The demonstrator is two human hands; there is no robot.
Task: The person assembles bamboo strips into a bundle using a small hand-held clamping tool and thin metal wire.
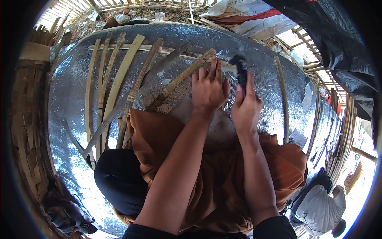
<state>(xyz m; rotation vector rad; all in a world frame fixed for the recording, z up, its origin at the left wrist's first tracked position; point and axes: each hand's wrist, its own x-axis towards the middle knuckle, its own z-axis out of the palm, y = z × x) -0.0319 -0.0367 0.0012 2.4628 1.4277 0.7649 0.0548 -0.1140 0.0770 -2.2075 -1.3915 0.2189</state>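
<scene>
Left hand (207, 89) pressing flat, fingers spread, on a bamboo strip (181, 77), right hand (246, 107) gripping a dark knife (240, 71) at one o'clock — silver mat (71, 95) lying open toward nine o'clock.

Left hand (209, 89) flat, fingers spread; right hand (246, 107) apparently fisted, gripping.

We see bright daylight from the upper right, glaring off the silver foil sheet (75, 99) and blowing out the lower right corner. Our fisheye view bends the edges inside a dark rim; the centre stays sharp.
</scene>
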